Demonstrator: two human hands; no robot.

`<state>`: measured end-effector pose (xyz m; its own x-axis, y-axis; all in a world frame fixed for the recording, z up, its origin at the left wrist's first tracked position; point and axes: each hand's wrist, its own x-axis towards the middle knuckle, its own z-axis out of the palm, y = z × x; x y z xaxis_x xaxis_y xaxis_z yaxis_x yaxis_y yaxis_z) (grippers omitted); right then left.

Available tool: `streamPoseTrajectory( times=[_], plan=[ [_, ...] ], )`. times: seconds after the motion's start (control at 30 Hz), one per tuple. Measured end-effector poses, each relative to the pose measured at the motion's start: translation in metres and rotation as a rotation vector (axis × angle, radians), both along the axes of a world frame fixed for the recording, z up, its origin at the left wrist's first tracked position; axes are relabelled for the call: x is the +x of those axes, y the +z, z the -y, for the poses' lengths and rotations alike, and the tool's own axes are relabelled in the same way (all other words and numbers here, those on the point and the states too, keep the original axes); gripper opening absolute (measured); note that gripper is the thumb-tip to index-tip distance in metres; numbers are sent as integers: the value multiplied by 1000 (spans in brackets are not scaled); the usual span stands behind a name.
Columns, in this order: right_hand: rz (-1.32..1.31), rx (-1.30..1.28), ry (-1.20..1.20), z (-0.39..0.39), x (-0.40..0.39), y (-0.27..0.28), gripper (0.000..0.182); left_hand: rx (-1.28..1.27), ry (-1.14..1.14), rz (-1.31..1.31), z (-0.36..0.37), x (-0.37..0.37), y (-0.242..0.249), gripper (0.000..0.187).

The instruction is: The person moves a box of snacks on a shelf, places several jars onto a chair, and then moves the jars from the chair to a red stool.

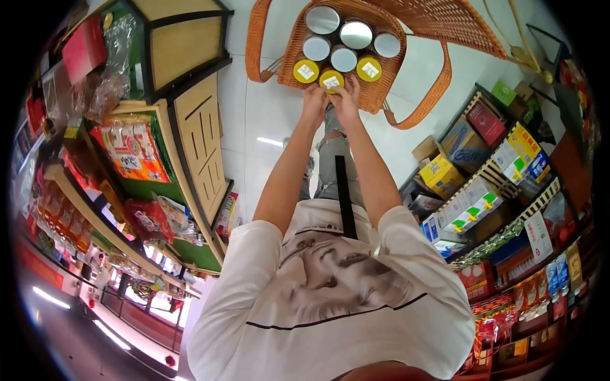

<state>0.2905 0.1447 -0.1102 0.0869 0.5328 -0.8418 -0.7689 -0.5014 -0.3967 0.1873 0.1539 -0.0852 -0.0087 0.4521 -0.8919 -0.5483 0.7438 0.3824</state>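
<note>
Both my hands are together at the front edge of a wicker chair [286,66]. My left hand [314,103] and my right hand [347,100] close their fingers on the near side of a yellow-lidded jar [332,80] with a white label on top. Two more yellow-lidded jars stand beside it, one to the left [306,71] and one to the right [368,68]. Behind these, several silver-lidded jars [344,58] stand upright on the seat. The held jar's lower body is hidden by my hands.
The chair's curved armrests [416,105] flank the seat. A wooden display shelf [197,140] with red packaged goods [130,149] rises on the left. On the right, shelves hold boxes, including a yellow box [441,178]. White tiled floor [244,127] lies between.
</note>
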Motion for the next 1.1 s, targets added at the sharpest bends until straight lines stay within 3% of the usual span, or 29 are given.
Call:
streamPoseTrajectory(
  times=[0.03,0.13,0.23,0.27,0.3,0.33,0.43,0.57,0.6,0.7,0.8,0.87,0.93,1.0,1.1],
  plan=[
    [-23,-33,9,4,2,-2,86,-32,-35,-3,-3,-3,5,40],
    [-49,-101,32,17,4,5,93,1,-448,-188,5,-20,16,42],
    [-217,-115,95,67,10,-32,91,474,-785,-623,45,-49,14,45],
    [-127,-142,203,71,6,-9,60,615,-899,-752,55,-63,28,46],
    [-37,-161,311,84,2,16,30,581,-899,-719,65,-77,47,46],
    [1,-133,442,98,6,24,26,543,-894,-689,78,-89,66,46],
    [146,-4,823,131,22,43,47,483,-745,-680,133,-137,97,44],
    [64,13,1054,142,42,43,51,417,-346,-898,235,-204,135,43],
    [72,-6,1151,140,45,21,52,376,-217,-948,270,-220,142,41],
    [311,47,1466,145,18,55,51,173,-29,-1052,391,-255,140,38],
    [646,29,1935,170,-61,89,43,-45,178,-1107,535,-269,92,38],
    [601,176,2095,186,-121,107,42,-79,115,-1207,630,-263,43,40],
    [534,302,2233,212,-169,95,42,-364,535,-825,684,-239,127,42],
    [447,437,2353,248,-226,95,41,-471,779,-836,730,-206,125,46],
    [549,620,2549,314,-330,131,37,-562,1000,-783,765,-158,110,50]
  ],
)
